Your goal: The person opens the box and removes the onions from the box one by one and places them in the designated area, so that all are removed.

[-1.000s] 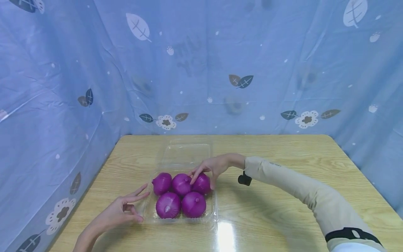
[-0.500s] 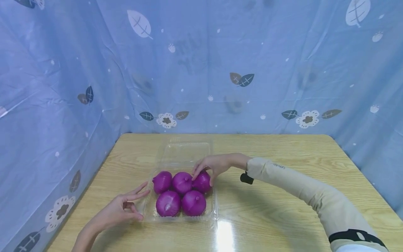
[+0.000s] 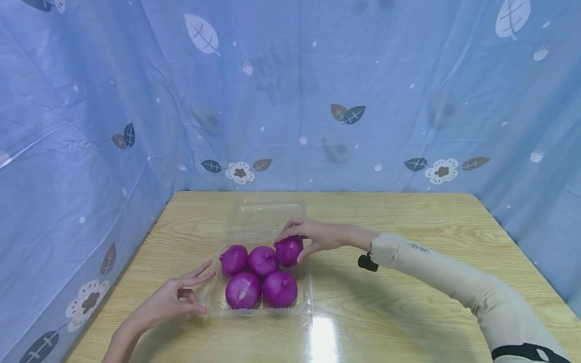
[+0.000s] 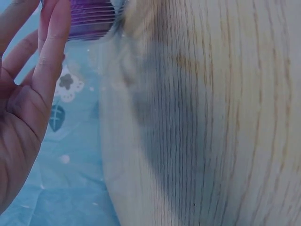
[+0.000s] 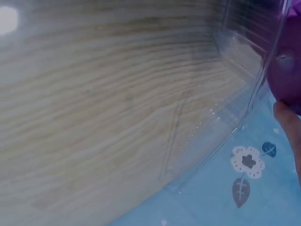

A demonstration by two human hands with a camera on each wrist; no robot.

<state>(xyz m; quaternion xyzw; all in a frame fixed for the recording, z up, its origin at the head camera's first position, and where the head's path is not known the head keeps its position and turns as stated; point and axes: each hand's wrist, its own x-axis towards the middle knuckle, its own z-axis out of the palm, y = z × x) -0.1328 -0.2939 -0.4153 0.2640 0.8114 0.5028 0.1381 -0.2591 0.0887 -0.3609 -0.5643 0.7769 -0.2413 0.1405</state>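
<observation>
My right hand [image 3: 313,234] grips a purple onion [image 3: 289,252], fingers over its top and thumb on its right side. It is raised at the back right of a clear plastic container [image 3: 310,297]. In the right wrist view, a fingertip [image 5: 283,110] touches the onion [image 5: 284,70]. Several other purple onions sit in the container, among them a front left onion [image 3: 242,291] and a front right onion [image 3: 280,290]. My left hand [image 3: 170,302] is at the container's left side, two fingers extended along the wall and the thumb near its front corner.
The container's clear lid [image 3: 268,219] lies folded back behind the onions. Everything rests on a wooden table [image 3: 386,302]. A blue patterned curtain [image 3: 290,101] hangs behind it and along its sides. My right sleeve [image 3: 436,272] crosses the table's right part.
My right hand has taken hold of the back right onion and lifted it up from its place between the others. The left hand has stayed at the container's left side.
</observation>
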